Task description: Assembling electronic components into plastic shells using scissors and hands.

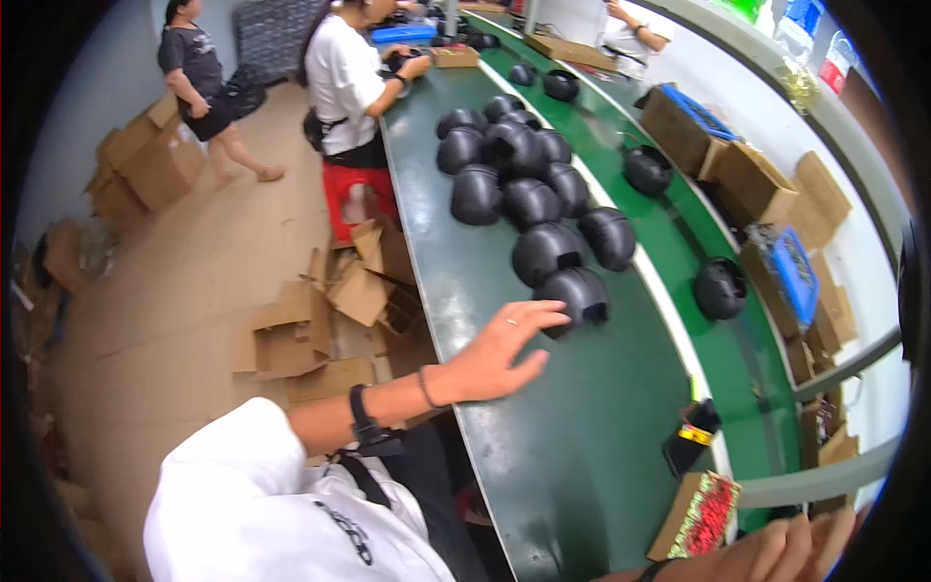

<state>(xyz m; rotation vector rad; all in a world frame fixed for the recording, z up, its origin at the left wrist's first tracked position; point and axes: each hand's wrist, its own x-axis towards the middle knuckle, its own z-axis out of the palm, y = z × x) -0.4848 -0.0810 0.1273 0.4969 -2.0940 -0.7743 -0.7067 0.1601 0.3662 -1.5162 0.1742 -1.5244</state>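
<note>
My left hand (504,351) reaches over the green table (553,466) with fingers apart. Its fingertips are at the nearest black helmet shell (574,299); whether they touch it I cannot tell. Behind that shell, several more glossy black helmet shells (531,202) stand crowded along the table. At the lower right edge my right hand (800,545) is partly cut off, its fingers bent but apart, with nothing visible in them. Close to it is a cardboard box of small red pieces (706,516). A black object with a yellow label (690,438) lies just beyond that box.
A white rail (669,308) divides the table from a green belt carrying helmet shells (720,287). Cardboard boxes (756,184) and blue trays (795,276) line the right. A co-worker (349,78) sits farther along, near a red stool (354,199). Opened cartons (291,330) litter the left floor.
</note>
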